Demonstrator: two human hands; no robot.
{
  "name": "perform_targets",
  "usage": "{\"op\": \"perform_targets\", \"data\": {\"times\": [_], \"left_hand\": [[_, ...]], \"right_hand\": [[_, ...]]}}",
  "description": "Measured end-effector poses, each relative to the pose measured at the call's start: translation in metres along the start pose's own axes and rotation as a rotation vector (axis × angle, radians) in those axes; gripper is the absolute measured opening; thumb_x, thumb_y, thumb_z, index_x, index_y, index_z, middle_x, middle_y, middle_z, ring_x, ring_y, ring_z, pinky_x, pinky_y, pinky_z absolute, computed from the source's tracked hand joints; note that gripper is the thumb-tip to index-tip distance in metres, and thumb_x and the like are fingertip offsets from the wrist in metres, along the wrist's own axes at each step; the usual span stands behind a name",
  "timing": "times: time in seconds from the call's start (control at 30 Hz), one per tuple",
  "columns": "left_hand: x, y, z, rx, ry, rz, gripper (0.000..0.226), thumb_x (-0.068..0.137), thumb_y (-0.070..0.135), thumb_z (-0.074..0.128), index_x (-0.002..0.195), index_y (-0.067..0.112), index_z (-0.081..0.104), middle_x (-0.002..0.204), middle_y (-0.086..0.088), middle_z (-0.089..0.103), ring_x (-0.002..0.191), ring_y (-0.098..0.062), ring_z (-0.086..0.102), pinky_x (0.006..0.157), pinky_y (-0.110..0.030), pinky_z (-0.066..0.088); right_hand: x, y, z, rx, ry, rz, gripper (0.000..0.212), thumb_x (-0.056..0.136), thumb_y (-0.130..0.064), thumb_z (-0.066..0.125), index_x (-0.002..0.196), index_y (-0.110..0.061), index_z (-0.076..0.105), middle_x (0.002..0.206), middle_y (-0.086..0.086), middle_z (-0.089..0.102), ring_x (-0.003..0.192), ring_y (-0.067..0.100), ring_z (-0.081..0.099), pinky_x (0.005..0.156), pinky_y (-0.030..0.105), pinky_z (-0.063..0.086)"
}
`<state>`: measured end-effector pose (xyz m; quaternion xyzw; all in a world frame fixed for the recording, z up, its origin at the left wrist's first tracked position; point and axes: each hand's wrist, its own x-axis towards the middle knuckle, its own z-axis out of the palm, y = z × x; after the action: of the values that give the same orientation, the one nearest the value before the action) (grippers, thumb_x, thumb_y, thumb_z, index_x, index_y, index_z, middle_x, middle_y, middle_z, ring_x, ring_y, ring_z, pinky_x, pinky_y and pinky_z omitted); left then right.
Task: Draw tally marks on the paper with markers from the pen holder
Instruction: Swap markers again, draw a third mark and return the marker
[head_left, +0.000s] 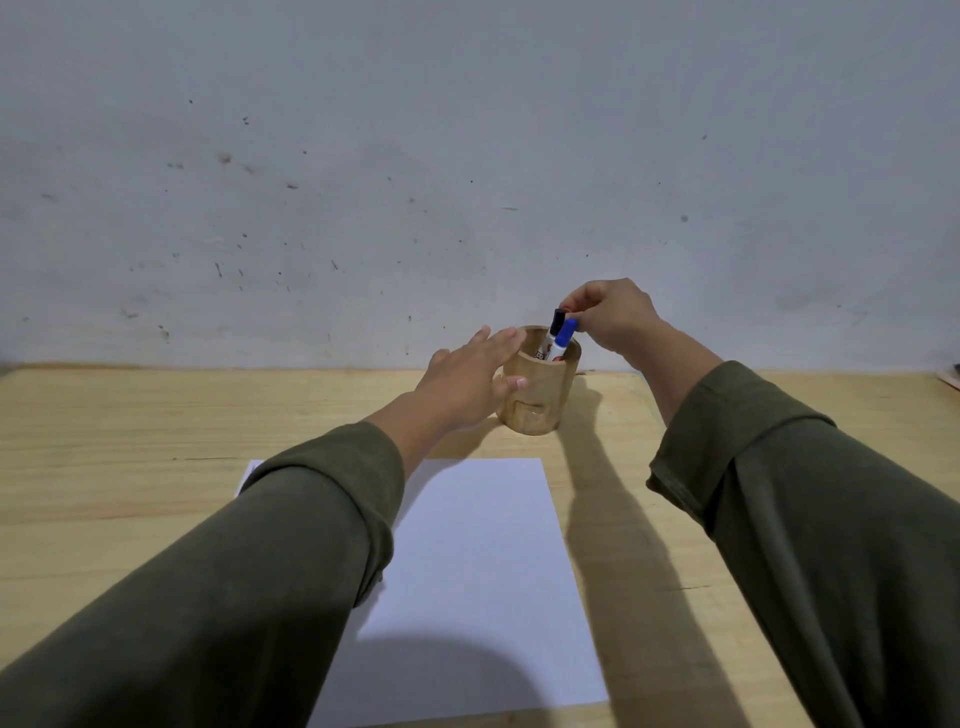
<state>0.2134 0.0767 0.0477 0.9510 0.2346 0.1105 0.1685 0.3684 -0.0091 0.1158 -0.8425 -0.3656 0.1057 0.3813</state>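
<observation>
A round wooden pen holder (545, 395) stands at the far side of the wooden table. Two markers stick out of it: one with a black cap (557, 318) and one with a blue cap (567, 332). My right hand (613, 317) hovers over the holder and its fingertips pinch the tops of the markers; which cap they grip is hard to tell. My left hand (467, 379) rests against the holder's left side, fingers straight, thumb on its front. A blank white paper (478, 571) lies in front of the holder, partly under my left sleeve.
The wooden table (130, 467) ends at a stained grey wall (467, 156) just behind the holder. A small object (953, 376) shows at the far right edge of the table. Both of my dark green sleeves reach across the table.
</observation>
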Motion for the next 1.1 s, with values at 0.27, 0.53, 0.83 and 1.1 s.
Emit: {"op": "perform_targets", "data": {"times": [0.27, 0.53, 0.83, 1.1], "left_hand": [[0.002, 0.005, -0.013, 0.023, -0.053, -0.004, 0.060, 0.096, 0.046, 0.036, 0.149, 0.027, 0.015, 0.159, 0.010, 0.012, 0.148, -0.014, -0.001, 0.116, -0.052, 0.016], [-0.008, 0.016, -0.050, -0.213, 0.222, -0.052, 0.056, 0.093, 0.049, 0.042, 0.143, 0.025, 0.035, 0.154, 0.004, 0.032, 0.147, -0.017, 0.015, 0.117, -0.048, 0.019], [-0.068, 0.031, -0.087, -0.440, 0.468, -0.150, 0.041, 0.086, 0.042, 0.059, 0.122, 0.021, 0.060, 0.118, 0.004, 0.068, 0.119, -0.014, 0.056, 0.103, -0.030, 0.039], [-0.147, 0.026, -0.085, -0.516, 0.441, -0.208, 0.023, 0.086, 0.030, 0.064, 0.101, 0.015, 0.071, 0.103, 0.000, 0.073, 0.097, -0.007, 0.062, 0.079, -0.013, 0.035]], "right_hand": [[-0.005, -0.023, -0.014, 0.113, 0.140, -0.093, 0.010, 0.088, -0.014, 0.063, 0.097, -0.014, 0.066, 0.097, 0.002, 0.065, 0.083, 0.015, 0.055, 0.056, 0.021, 0.042], [-0.028, -0.074, -0.045, 0.299, 0.263, -0.311, 0.011, 0.087, -0.013, 0.063, 0.096, -0.020, 0.064, 0.089, -0.005, 0.070, 0.092, 0.009, 0.068, 0.091, 0.027, 0.052], [-0.091, -0.110, -0.034, 0.388, 0.103, -0.408, 0.021, 0.088, -0.017, 0.063, 0.109, -0.022, 0.059, 0.089, -0.002, 0.075, 0.098, 0.007, 0.066, 0.088, 0.029, 0.049], [-0.151, -0.110, 0.006, 0.548, 0.002, -0.342, 0.015, 0.085, -0.014, 0.066, 0.100, -0.019, 0.064, 0.088, -0.001, 0.073, 0.093, 0.011, 0.067, 0.078, 0.022, 0.049]]}}
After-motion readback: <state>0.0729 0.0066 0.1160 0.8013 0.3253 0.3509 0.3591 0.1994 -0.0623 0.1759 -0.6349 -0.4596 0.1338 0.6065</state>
